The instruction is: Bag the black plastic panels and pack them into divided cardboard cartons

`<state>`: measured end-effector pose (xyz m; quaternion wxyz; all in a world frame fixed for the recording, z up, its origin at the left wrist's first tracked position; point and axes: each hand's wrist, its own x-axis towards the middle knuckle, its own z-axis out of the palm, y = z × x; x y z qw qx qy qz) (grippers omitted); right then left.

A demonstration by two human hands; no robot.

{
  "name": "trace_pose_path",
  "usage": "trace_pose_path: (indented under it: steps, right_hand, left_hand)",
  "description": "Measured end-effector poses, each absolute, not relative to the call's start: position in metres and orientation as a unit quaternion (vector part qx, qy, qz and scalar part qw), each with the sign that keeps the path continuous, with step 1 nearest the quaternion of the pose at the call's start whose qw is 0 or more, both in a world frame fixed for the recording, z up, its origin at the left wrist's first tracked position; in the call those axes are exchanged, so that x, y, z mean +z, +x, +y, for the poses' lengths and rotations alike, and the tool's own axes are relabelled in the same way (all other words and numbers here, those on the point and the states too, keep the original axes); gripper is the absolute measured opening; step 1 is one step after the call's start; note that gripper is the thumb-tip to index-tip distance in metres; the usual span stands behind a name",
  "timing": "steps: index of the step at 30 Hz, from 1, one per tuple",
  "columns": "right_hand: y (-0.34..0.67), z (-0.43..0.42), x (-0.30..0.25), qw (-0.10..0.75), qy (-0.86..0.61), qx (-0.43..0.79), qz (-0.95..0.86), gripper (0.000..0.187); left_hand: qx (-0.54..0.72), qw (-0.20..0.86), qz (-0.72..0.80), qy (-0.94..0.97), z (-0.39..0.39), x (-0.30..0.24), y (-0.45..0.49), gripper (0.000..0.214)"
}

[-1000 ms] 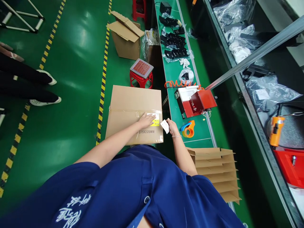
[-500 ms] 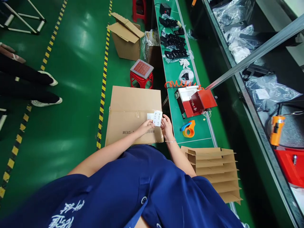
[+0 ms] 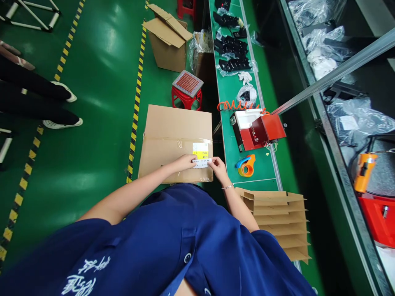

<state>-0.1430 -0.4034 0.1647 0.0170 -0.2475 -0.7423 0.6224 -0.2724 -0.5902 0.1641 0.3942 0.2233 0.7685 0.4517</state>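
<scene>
A sealed brown cardboard box (image 3: 173,131) stands on the green floor in front of me, taped across the top. A white and yellow label (image 3: 200,149) is stuck near its right edge. Just below that label lies a small white printed label (image 3: 201,163), held between both hands. My left hand (image 3: 184,162) pinches its left end and my right hand (image 3: 217,166) pinches its right end, both resting on the box's front edge.
A green bench on the right carries an orange tape dispenser (image 3: 246,165), a red and white device (image 3: 256,130) and bagged black parts (image 3: 232,49). Cardboard dividers (image 3: 277,218) lie at my right. A red stool (image 3: 187,91) and an open carton (image 3: 168,39) stand beyond. Someone's legs (image 3: 37,102) are at left.
My right hand brought the white label over from the bench side, my left hand left the yellow sticker and took its other end, and both lowered it flat onto the box below the sticker.
</scene>
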Motion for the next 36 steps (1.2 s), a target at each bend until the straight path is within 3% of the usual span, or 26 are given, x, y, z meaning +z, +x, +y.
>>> trace_pose_path:
  steps: [19, 36]
  right_hand:
    - [-0.195, -0.404, 0.143, -0.093, -0.334, 0.348, -0.871, 0.014]
    - [-0.206, -0.396, 0.141, -0.13, -0.325, 0.302, -0.887, 0.013]
  left_hand:
    - [0.302, 0.32, 0.894, 0.08, -0.554, 0.121, -0.294, 0.028]
    - [0.198, 0.349, 0.911, 0.097, -0.542, 0.126, -0.302, 0.05]
